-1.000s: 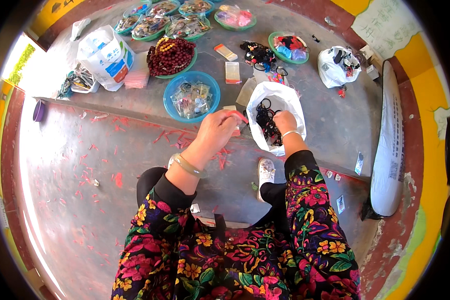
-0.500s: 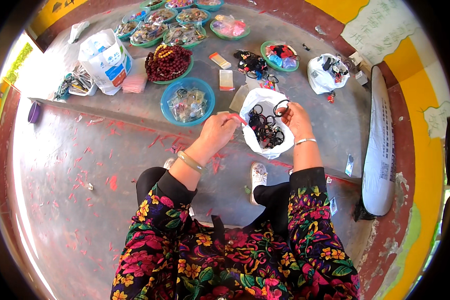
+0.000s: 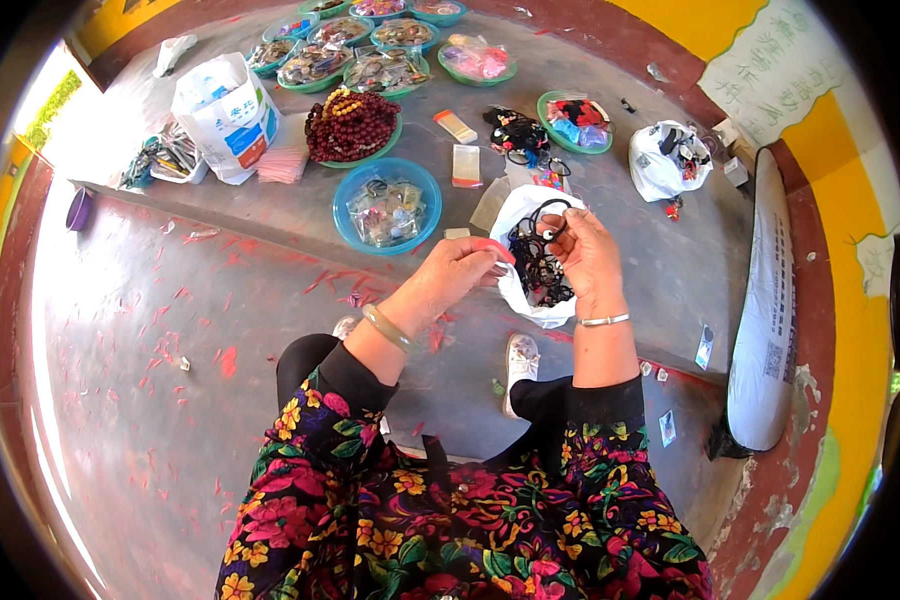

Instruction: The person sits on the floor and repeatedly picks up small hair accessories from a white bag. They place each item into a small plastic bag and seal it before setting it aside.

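Observation:
My right hand (image 3: 582, 252) pinches a black hair tie (image 3: 553, 213) and holds it up over a white plastic bag (image 3: 530, 300) full of black hair ties. My left hand (image 3: 457, 272) is closed around a small pink card or packet (image 3: 492, 247) just left of the bag's mouth. A pale green bangle sits on my left wrist and a thin silver bracelet on my right. Both hands hover above the grey concrete step, in front of a blue bowl (image 3: 352, 222) of small clear packets.
Several bowls of beads and accessories line the far side, one heaped with dark red beads (image 3: 350, 125). A white sack (image 3: 224, 112), another white bag (image 3: 662, 165), small packets (image 3: 467, 165) and a long white board (image 3: 765, 320) at the right surround me. My shoes rest on the lower step.
My right hand has lifted out of the bag and now holds one black hair tie up. My left hand stays by the bag's mouth with the pink item.

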Available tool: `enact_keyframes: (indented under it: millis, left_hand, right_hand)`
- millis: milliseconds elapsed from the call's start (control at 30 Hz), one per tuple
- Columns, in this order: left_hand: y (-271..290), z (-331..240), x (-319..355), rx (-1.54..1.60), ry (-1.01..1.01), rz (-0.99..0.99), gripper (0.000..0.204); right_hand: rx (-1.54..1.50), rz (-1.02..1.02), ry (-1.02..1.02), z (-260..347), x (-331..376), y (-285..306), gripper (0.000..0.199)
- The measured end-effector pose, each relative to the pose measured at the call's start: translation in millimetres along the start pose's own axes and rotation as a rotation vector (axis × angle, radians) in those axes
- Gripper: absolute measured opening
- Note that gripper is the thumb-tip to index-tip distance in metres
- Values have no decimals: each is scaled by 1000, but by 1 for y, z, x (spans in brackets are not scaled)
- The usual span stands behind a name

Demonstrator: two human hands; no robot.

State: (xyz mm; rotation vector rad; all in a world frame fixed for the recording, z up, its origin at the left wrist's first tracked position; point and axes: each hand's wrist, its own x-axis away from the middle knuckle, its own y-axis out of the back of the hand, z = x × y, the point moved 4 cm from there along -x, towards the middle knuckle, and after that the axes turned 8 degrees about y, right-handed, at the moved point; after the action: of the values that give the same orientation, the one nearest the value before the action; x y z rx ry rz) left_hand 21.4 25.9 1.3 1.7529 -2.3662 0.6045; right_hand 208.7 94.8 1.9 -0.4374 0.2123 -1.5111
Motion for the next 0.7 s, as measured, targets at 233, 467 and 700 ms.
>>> enact_keyframes:
  millis: [233,467,700]
  left_hand:
    - [-3,-8,3,-201,-321,72,23]
    - [1,-7,2,-144,-304,-37,22]
    - [-4,-15,6,-444,-539,4,22]
  right_hand:
    - [-34,77,-36,-19,0,-20,5]
    - [-23,67,-64,-17,5,-26,5]
    - [-104,9,-107,-19,5,-19,6]
